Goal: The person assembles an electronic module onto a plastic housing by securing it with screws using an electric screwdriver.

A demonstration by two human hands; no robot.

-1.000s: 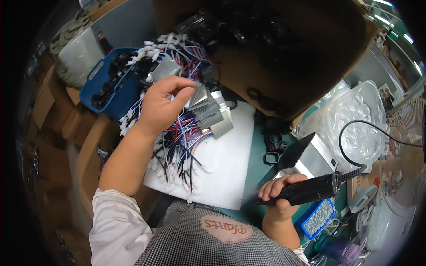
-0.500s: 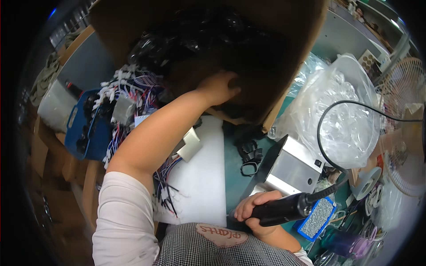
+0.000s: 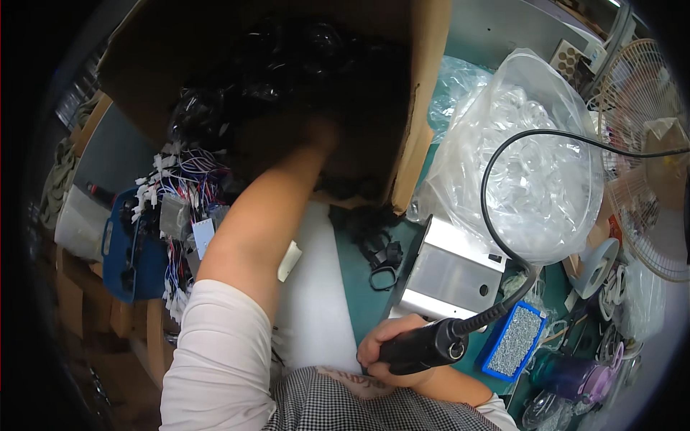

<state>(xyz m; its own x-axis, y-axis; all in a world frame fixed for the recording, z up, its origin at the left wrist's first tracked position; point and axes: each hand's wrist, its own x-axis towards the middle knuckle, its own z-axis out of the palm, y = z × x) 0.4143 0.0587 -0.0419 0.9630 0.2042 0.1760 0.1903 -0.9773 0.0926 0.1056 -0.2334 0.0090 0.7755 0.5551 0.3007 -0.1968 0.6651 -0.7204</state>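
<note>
My left hand [image 3: 321, 138] is deep inside a large cardboard box [image 3: 424, 79] that stands open toward me. Its fingers are lost in the dark, so what it touches is hidden. Black parts in shiny clear bags [image 3: 266, 79] fill the back of the box. Close to my apron, my right hand [image 3: 384, 336] is wrapped round a black corded electric screwdriver [image 3: 420, 348], its cable end pointing right. A white foam sheet [image 3: 316, 287] lies under my left forearm, with a small cream-coloured part [image 3: 289, 261] beside the arm. Black plastic parts [image 3: 383, 266] rest on the green mat near the box.
Wire bundles with white connectors [image 3: 183, 179] hang by a blue bin [image 3: 129, 251] at left. To the right are a silver metal device [image 3: 453, 276], a bag of clear parts [image 3: 525, 165], a blue tray of small metal pieces [image 3: 512, 343] and a fan [image 3: 640, 144]. The black cable [image 3: 489, 187] arches across.
My left hand has gone deeper into the box, into the dark. The view has shifted, so the box sits further left. My right hand still grips the electric screwdriver.
</note>
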